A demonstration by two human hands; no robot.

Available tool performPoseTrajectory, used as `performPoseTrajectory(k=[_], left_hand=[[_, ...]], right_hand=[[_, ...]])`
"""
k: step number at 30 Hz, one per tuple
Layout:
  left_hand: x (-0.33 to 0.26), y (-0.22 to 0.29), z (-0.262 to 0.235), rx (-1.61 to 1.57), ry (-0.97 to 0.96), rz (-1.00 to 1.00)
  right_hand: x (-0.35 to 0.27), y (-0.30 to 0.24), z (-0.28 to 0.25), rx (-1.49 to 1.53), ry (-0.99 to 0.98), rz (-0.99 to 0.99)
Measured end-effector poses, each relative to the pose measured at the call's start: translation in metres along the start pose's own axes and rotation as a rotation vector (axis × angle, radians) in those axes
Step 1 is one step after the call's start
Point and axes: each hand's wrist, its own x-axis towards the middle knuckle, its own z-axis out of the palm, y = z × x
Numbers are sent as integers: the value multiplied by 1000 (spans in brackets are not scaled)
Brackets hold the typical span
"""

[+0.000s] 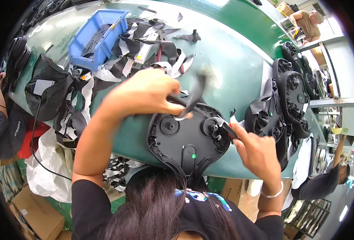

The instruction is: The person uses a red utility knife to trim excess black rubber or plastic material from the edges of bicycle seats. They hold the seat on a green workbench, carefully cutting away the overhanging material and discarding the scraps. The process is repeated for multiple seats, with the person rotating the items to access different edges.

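Observation:
In front of me a black padded shell (181,136), a wide cushion-like part with two round bosses and a small green sticker, lies underside up at the table's near edge. My left hand (153,92) is closed over its far rim, pinching a dark fabric strip (197,94) that curls upward and is blurred. At the shell's right rim my right hand (255,148) is wrapped round a slim tool with a dark and red handle (228,129). Its tip lies among the gathered fabric edge, and its exact kind does not show.
A blue bin (99,40) with dark pieces stands at the far left. Fabric scraps (145,48) lie beside it. More black shells (295,96) are stacked on the right. A black cable (33,140) hangs on the left. Other people are nearby.

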Motion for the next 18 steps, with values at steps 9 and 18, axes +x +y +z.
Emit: performPoseTrajectory(k=[9, 18], left_hand=[[27, 20, 19, -1547, 302, 6], [5, 58, -48, -1560, 1253, 425]], right_hand=[[24, -1, -5, -13, -18, -154], [-60, -51, 39, 410, 31, 301]])
